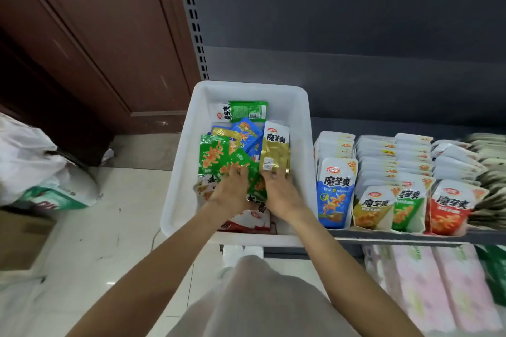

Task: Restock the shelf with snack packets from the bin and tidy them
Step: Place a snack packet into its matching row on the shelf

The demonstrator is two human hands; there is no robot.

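A white plastic bin (180,161) stands at the left end of the shelf (410,236) and holds several loose snack packets in green, blue, gold and red. Both my hands are inside it. My left hand (231,190) lies on the green packets (213,156), its fingers curled into them. My right hand (279,191) has its fingertips on the lower edge of a gold packet (275,152). To the right of the bin, the shelf carries rows of upright packets: blue (334,194), gold (373,209), green (408,206) and red (450,210).
A lower shelf at the bottom right holds pink and green wrapped packs (443,287). White and green bags (41,172) and a cardboard box (19,238) sit on the tiled floor at the left. A brown wooden door (90,35) stands behind them.
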